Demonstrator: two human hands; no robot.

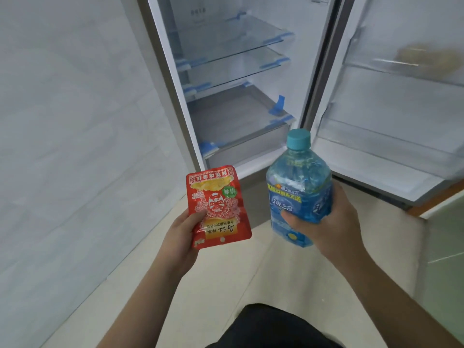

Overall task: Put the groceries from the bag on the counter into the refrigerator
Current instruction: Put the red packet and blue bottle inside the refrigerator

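1. Red packet (218, 209): gripped at its lower edge by the left hand (179, 237), held in front of the open refrigerator (233, 79).
2. Blue bottle (298, 192): upright, capped, right hand (326, 222) wrapped round its lower body.
3. Refrigerator door (391, 121): swung open to the right; a blurred yellowish item sits in its upper bin.

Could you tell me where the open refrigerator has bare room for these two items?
All the blue-clipped glass shelves show bare. The lower door bin shows bare too. The upper door bin holds a blurred yellowish item at its right end.
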